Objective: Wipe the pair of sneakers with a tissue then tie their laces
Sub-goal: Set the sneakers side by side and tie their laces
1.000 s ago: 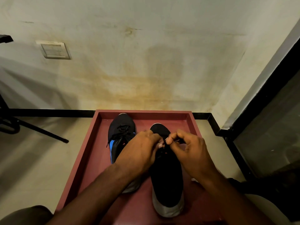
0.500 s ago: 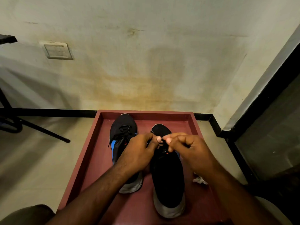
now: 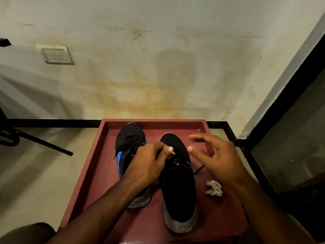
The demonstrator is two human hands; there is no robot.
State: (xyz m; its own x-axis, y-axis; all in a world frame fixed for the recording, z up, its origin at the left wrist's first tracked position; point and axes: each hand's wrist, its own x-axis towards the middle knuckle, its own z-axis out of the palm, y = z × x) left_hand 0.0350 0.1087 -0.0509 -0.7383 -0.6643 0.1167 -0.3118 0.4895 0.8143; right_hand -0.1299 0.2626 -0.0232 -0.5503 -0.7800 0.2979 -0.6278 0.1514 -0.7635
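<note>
A: Left hand [image 3: 146,164] grip: fingers curled down over the laces [image 3: 173,156] of the right sneaker [image 3: 178,182], thumb tip pressed at the lace area. Pinching the lace, as far as the head view shows.

B: Right hand [image 3: 221,161]?

A: Grip wide, holding nothing. Fingers spread and blurred, raised to the right of the same sneaker, over the tray [image 3: 105,155]. One black lace end [image 3: 198,169] trails off the sneaker's right side onto the tray floor, just below that hand.

B: Sneaker positions?

A: Both upright in the dark red tray, toes toward the wall [image 3: 158,67], heels toward the person. Left sneaker [image 3: 129,143] black with a blue side panel, its laces lying loose over the tongue; its heel partly hidden by the left forearm. Right sneaker sits slightly nearer the person, grey sole visible at the heel. The two lie side by side; contact cannot be told.

B: Tissue?

A: Crumpled tissue [image 3: 214,188] on the tray floor, right of the right sneaker, apart from it, partly under the right wrist.

B: Surroundings?

A: Tray on a pale floor [image 3: 35,173] against the stained wall; switch plate [image 3: 56,54] upper left.
</note>
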